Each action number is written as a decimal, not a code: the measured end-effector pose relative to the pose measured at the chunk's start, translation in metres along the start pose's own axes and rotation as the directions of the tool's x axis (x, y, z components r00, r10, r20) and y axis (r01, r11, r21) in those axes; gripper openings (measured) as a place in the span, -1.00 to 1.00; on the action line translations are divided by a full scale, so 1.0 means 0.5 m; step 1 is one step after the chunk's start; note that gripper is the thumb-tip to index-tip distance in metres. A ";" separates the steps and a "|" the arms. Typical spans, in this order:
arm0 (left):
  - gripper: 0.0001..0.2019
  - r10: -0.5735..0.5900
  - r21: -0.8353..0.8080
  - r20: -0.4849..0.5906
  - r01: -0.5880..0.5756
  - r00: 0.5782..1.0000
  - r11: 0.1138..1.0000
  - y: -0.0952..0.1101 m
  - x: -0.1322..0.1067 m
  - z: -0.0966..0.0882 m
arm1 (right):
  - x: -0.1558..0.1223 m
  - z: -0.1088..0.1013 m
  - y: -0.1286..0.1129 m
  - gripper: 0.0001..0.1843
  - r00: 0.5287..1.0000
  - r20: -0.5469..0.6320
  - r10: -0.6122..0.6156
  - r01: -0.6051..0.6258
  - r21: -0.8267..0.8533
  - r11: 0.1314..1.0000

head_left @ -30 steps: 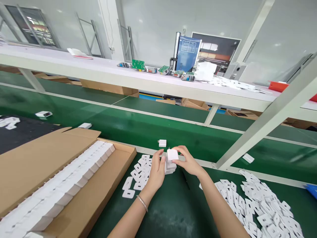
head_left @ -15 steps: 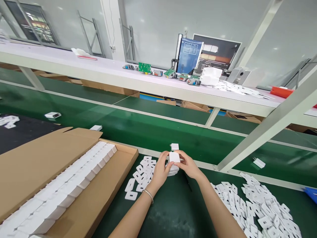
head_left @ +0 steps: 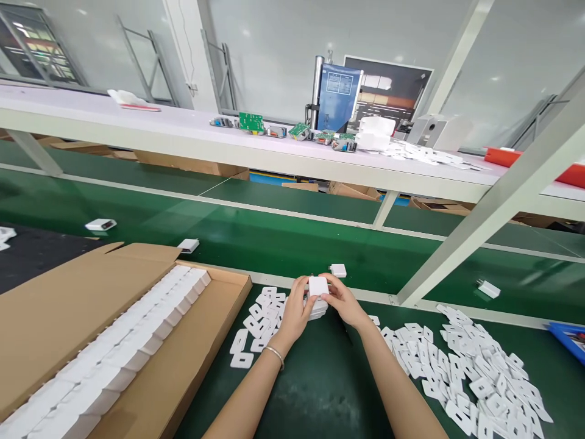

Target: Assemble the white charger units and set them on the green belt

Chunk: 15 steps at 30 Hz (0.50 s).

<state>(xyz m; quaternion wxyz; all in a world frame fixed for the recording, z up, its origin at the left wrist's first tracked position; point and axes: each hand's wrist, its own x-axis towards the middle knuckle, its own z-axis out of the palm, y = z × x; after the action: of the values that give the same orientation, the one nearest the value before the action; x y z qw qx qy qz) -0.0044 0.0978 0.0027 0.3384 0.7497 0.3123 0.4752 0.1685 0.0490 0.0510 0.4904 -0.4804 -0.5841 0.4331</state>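
left hand (head_left: 295, 308), a thin bracelet (head_left: 274, 353) on its wrist, curls its fingers against the left side of a white adapter block (head_left: 319, 285). right hand (head_left: 343, 302) pinches the same block from the right, thumb and fingertips pressed to its edges. the block is held just above the green bench (head_left: 320, 390), at the bench's far edge, on top of what looks like a short stack of white pieces (head_left: 319, 310) between the two palms; how many pieces are in it cannot be told.

just left of the left hand lies a small heap of flat white cover plates (head_left: 256, 323), each with a square cut-out. a much larger spread of the same plates (head_left: 461, 372) covers the bench to the right. at the left stands an open cardboard box (head_left: 183, 360) with one long row of white adapters (head_left: 137, 329) packed side by side along its flap side.

beyond the bench runs a green conveyor belt (head_left: 274, 244) carrying single adapters well apart: one (head_left: 337, 270) just behind the hands, others at (head_left: 188, 245), (head_left: 100, 224) and (head_left: 488, 288). a white shelf (head_left: 183, 137) above the belt bears green circuit boards (head_left: 250, 121) and more white parts (head_left: 377, 129). behind it a blue machine panel (head_left: 336, 97) carries a pale label whose writing is too small to read. no brand or print is legible on the adapters. a blue tray corner (head_left: 569, 338) shows at the far right.
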 end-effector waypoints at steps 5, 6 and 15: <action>-0.52 0.005 -0.023 0.028 -0.004 1.000 1.000 -0.005 -0.001 -0.006 | 0.001 0.005 -0.002 -0.41 1.000 -0.014 0.007 -0.007 0.042 0.999; -0.53 0.006 -0.026 0.027 -0.005 1.000 1.000 -0.006 0.000 -0.007 | 0.001 0.005 -0.002 -0.41 1.000 -0.019 0.008 -0.007 0.048 0.999; -0.46 0.010 -0.015 0.125 -0.008 0.992 1.000 0.003 -0.002 -0.032 | 0.001 -0.007 -0.002 -0.37 0.999 0.022 0.030 -0.032 0.081 0.996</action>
<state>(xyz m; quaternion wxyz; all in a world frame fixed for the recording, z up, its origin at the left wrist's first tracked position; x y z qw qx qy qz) -0.0195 0.0996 0.0086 0.3606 0.7769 0.2839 0.4310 0.1719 0.0494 0.0528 0.4968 -0.4643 -0.5635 0.4691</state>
